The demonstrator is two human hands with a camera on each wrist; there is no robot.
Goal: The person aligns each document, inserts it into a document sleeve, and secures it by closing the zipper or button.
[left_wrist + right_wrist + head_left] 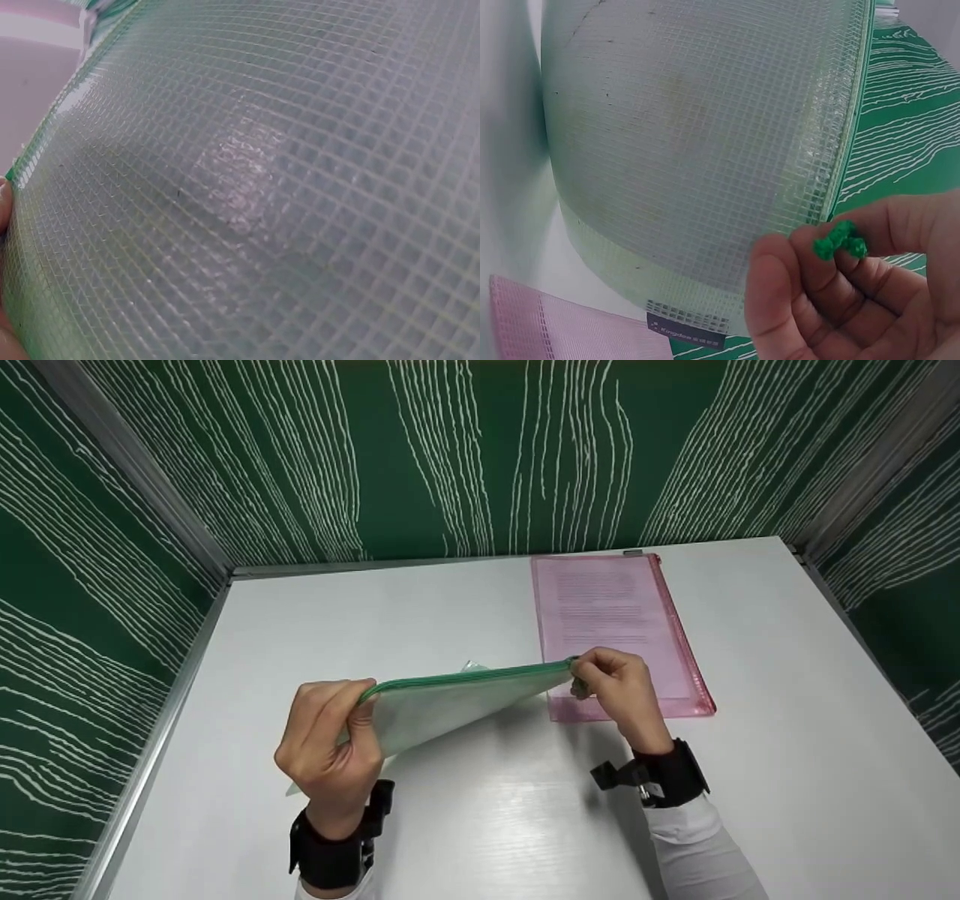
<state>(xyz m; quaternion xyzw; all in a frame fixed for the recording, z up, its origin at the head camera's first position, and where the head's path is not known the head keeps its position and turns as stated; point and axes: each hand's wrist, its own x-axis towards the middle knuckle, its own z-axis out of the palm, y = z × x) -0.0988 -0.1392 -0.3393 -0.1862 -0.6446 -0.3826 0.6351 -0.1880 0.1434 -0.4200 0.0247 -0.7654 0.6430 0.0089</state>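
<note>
A translucent green mesh zip pouch (442, 716) is held up above the white table, its green zip edge (472, 675) stretched between both hands. At the left end of that edge, my left hand (326, 735) pinches the pouch between thumb and fingers. My right hand (621, 690) pinches the zip's right end, where a green knotted pull cord (840, 241) shows by the fingers. The grid of the mesh (247, 180) fills most of the left wrist view. A dark label (686, 330) sits near one corner of the pouch.
Flat on the table (510, 825), behind my right hand, lies a pink zip pouch (611, 637) with a printed sheet inside. Green panels with white wavy lines (442, 457) rise along the table's back and sides.
</note>
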